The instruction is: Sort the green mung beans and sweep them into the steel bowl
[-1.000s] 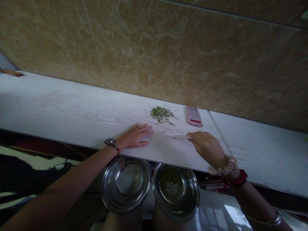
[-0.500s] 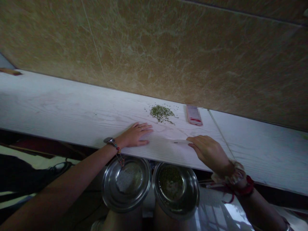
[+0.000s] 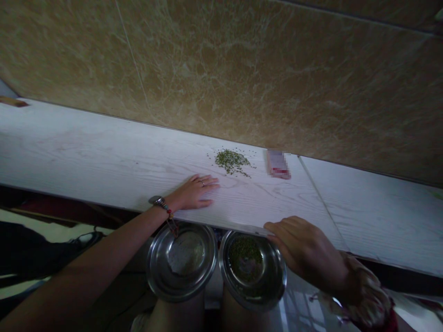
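Note:
A loose pile of mung beans (image 3: 231,161) lies on the white wood-grain counter (image 3: 104,152). My left hand (image 3: 194,191) rests palm down on the counter just below the pile, fingers spread, holding nothing. At the counter's front edge, my right hand (image 3: 299,242) pinches a thin, pale card-like strip (image 3: 255,229), seen nearly edge-on and in part hidden by the fingers. Right below it, a steel bowl (image 3: 282,276) holds many mung beans. Left of that stands a second steel bowl (image 3: 152,276), with a pale, unclear patch at its bottom.
A small pinkish packet (image 3: 278,164), partly blurred out, lies right of the beans against the tan marbled wall (image 3: 221,69). A brown wooden piece (image 3: 13,101) sits at the counter's far left. My knees are under the bowls. Someone's dark-clothed leg and shoe show at lower left.
My right hand has moved toward me with the strip, from the counter's middle to its front edge above the right bowl. The left hand has barely moved.

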Tool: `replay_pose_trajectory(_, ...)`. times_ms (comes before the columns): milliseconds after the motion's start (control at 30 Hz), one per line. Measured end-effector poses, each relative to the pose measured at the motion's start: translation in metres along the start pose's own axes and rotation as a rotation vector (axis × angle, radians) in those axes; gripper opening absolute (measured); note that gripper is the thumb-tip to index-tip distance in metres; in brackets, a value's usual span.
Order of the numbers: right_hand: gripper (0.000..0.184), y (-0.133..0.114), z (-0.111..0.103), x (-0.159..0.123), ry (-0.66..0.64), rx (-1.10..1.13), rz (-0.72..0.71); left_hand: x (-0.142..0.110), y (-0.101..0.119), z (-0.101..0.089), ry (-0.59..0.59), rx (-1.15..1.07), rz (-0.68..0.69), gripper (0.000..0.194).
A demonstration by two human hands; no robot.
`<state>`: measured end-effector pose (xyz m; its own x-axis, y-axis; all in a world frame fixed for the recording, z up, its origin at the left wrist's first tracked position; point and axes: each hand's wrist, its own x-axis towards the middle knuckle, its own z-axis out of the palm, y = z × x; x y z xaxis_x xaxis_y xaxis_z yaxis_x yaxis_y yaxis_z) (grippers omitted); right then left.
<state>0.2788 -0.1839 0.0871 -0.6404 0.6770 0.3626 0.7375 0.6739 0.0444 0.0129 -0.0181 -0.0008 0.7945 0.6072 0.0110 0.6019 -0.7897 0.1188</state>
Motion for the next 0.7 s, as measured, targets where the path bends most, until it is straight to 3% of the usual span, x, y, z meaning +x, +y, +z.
replay_pose_trajectory(133, 0.030, -0.001, -0.008, 0.001, -0.033, 0.043, 0.009, -0.001, -0.002, 0.002, 0.016, -0.002, 0.009, 0.054)
replay_pose_trajectory(233, 0.026, 0.014, -0.005, 0.003, 0.058, -0.044, 0.024, -0.001, -0.002, 0.002, 0.025, -0.009, 0.015, 0.055)
replay_pose_trajectory(433, 0.023, 0.066, 0.028, 0.005, 0.221, -0.301, 0.174, 0.000, 0.001, -0.001, 0.006, -0.018, -0.001, 0.054)
replay_pose_trajectory(567, 0.021, 0.089, 0.051, 0.005, 0.225, -0.388, 0.297, -0.001, 0.000, 0.000, 0.024, -0.009, 0.011, 0.052)
replay_pose_trajectory(700, 0.022, 0.100, 0.065, 0.006, 0.235, -0.427, 0.316, -0.001, 0.000, 0.000, 0.022, -0.015, 0.016, 0.053)
